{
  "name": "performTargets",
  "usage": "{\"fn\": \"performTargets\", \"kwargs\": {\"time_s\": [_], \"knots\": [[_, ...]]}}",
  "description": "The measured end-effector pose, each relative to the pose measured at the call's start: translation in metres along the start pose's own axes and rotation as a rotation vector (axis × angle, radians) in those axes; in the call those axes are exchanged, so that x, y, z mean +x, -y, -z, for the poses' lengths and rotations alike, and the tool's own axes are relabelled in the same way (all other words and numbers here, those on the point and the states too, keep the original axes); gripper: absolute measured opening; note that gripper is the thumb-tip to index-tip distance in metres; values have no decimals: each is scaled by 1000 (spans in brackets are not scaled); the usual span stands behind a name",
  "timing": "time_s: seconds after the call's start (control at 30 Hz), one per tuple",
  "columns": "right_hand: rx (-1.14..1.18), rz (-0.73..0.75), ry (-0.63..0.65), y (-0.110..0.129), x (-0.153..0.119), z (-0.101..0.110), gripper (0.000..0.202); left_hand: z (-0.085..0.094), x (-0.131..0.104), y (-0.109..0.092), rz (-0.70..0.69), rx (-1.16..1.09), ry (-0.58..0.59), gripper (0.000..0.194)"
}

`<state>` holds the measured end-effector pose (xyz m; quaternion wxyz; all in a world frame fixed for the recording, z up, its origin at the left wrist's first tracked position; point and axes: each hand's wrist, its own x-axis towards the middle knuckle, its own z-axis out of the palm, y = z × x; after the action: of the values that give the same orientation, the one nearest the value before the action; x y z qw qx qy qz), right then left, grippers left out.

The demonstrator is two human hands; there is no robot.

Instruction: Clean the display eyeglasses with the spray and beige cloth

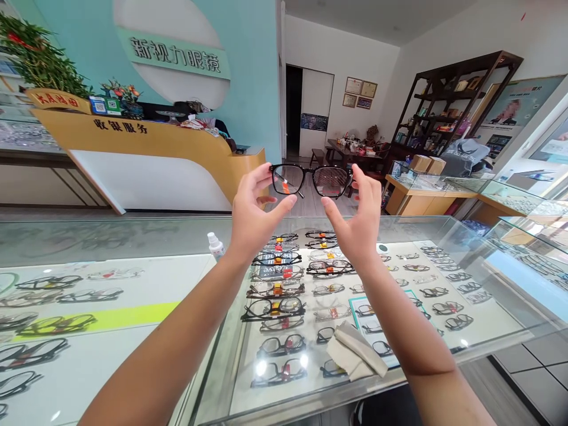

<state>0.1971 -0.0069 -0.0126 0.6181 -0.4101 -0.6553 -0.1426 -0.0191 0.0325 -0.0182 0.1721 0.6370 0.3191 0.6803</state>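
Note:
A pair of black-framed glasses (309, 172) is held up level above the glass display case (213, 400). My left hand (257, 210) grips its left end with bent fingers, thumb below the lens. At the right end, my right hand (355, 216) holds the frame in the same way. An orange tag shows through the left lens. Below the hands, rows of glasses lie inside the case. A folded beige cloth (356, 350) rests on the glass top near the front edge, and a white spray bottle (215, 245) stands left of my left hand.
Beyond the case is a yellow and white counter (177, 148) with a plant (39, 56) on it. Farther right are a dark shelf (448, 100), a table with objects, and more glass cases (426, 180) with boxes on top.

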Motion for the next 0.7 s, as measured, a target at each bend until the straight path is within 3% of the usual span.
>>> {"fn": "performTargets", "kwargs": {"time_s": [0.4, 0.6, 0.7], "knots": [[-18, 129, -2, 2, 2, -1, 65, -11, -6, 14, -96, 13, -102, 80], [70, 76, 17, 6, 1, 0, 64, -13, -7, 20, -154, 80, -116, 81], [262, -11, 42, 4, 2, -1, 61, -12, -9, 17, -230, 155, -196, 81]]}}
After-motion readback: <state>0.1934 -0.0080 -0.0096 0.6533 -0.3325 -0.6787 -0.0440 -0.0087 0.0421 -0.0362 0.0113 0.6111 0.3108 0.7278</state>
